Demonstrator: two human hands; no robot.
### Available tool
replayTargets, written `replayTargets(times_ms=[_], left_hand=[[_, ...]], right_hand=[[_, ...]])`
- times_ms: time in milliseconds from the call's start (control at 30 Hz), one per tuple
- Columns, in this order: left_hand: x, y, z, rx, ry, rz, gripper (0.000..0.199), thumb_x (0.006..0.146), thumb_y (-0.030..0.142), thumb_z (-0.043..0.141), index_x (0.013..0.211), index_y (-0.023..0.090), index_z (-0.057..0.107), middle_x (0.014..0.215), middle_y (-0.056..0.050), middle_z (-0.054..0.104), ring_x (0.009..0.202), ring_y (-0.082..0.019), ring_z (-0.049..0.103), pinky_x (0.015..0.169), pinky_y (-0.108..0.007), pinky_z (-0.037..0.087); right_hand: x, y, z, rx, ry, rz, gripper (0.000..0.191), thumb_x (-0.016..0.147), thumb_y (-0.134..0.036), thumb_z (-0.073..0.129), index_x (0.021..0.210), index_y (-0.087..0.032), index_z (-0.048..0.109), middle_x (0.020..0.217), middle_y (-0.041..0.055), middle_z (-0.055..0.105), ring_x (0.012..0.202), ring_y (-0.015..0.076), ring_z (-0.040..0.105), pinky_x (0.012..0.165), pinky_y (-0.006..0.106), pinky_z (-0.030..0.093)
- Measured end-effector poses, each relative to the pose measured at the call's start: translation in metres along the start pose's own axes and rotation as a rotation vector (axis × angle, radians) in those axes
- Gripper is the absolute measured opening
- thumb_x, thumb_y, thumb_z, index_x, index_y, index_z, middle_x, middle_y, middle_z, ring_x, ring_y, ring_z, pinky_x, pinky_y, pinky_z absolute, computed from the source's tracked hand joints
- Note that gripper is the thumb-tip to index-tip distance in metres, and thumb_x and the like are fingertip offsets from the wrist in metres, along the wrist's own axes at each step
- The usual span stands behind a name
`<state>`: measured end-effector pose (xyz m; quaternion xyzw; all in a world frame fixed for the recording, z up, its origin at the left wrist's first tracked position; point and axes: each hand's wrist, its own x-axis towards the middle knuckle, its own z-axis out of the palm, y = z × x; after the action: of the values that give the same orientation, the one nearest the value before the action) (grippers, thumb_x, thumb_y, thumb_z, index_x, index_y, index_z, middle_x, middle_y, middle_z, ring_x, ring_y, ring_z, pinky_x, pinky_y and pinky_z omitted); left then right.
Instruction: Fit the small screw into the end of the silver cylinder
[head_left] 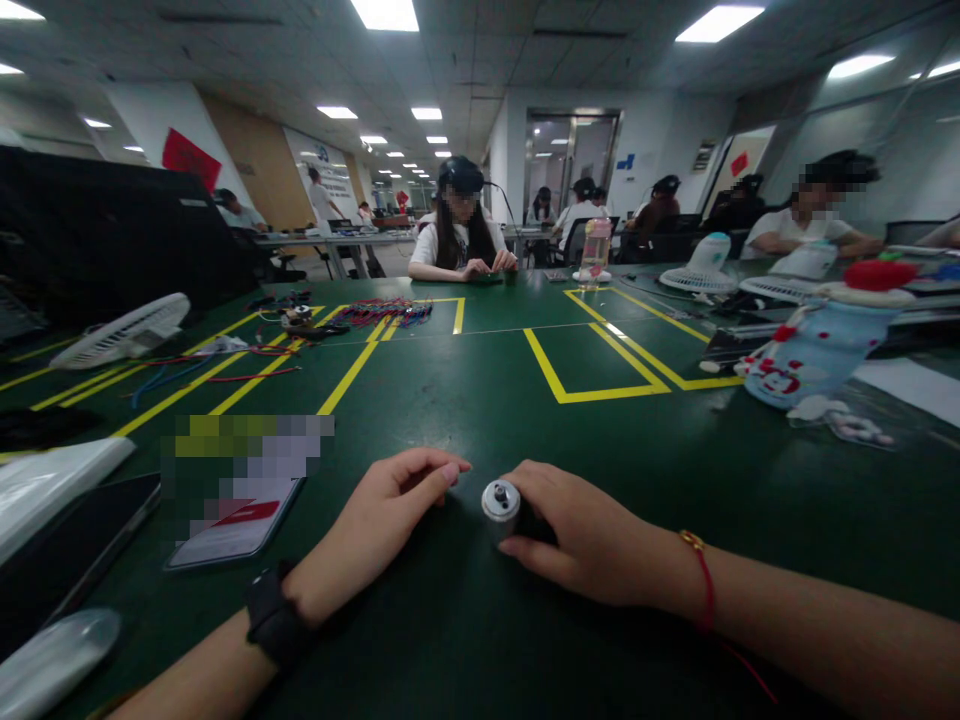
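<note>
My right hand (577, 530) is wrapped round a metal cylinder (501, 505), a silver piece with a small shaft and holes on its round end. The cylinder's end faces up and towards me; its lower part is hidden by my fingers. To the left of it, my left hand (394, 510) rests over the green table (450, 640), fingers curved and thumb near the index finger, with a gap between them and nothing seen inside. A small space separates my left fingertips from the cylinder.
A badge-like card (232, 530) lies left of my left hand, by a dark tablet-like object (82, 550). Bundled wires (386, 313) lie farther back. A blue bottle (817, 350) stands right, near white fans (705, 265). Across the table a person (461, 230) works.
</note>
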<state>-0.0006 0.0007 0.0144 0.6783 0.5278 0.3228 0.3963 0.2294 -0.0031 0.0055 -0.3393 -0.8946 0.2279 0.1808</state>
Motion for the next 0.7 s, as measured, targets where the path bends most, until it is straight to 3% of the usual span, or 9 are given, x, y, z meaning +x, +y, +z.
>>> replayTargets(times_ms=[133,333,600,700], left_hand=[[0.004,-0.013,0.0,-0.16,0.075,-0.087,0.021,0.088,0.037,0.059,0.098,0.022,0.071,0.079,0.001,0.064,0.071,-0.015,0.054,0.064,-0.025,0.04],[0.005,-0.024,-0.001,-0.418,0.072,-0.105,0.021,0.088,0.036,0.062,0.098,0.02,0.07,0.079,0.001,0.059,0.07,-0.011,0.049,0.065,-0.023,0.038],[0.006,-0.026,-0.001,-0.458,0.048,-0.097,0.02,0.089,0.034,0.061,0.099,0.019,0.069,0.081,0.001,0.058,0.071,-0.011,0.05,0.067,-0.024,0.039],[0.004,-0.02,-0.001,-0.408,0.063,-0.079,0.023,0.092,0.033,0.057,0.111,0.024,0.064,0.092,0.0,0.061,0.077,-0.013,0.054,0.072,-0.026,0.042]], right_hand=[[-0.001,-0.001,0.0,-0.01,-0.003,0.017,0.026,0.085,-0.028,0.062,0.107,-0.017,0.055,0.099,0.0069,0.058,0.084,0.0197,0.051,0.076,0.034,0.043],[-0.001,-0.001,0.0,-0.006,-0.007,0.023,0.027,0.084,-0.028,0.063,0.107,-0.017,0.055,0.099,0.0064,0.058,0.084,0.0196,0.051,0.076,0.034,0.043],[0.001,0.0,0.0,-0.001,-0.006,0.023,0.026,0.084,-0.027,0.064,0.107,-0.017,0.055,0.099,0.0063,0.058,0.085,0.0197,0.051,0.076,0.034,0.043],[0.0,0.0,0.0,0.0,-0.003,0.025,0.027,0.084,-0.028,0.064,0.107,-0.018,0.055,0.1,0.0064,0.058,0.084,0.0196,0.051,0.076,0.034,0.043]])
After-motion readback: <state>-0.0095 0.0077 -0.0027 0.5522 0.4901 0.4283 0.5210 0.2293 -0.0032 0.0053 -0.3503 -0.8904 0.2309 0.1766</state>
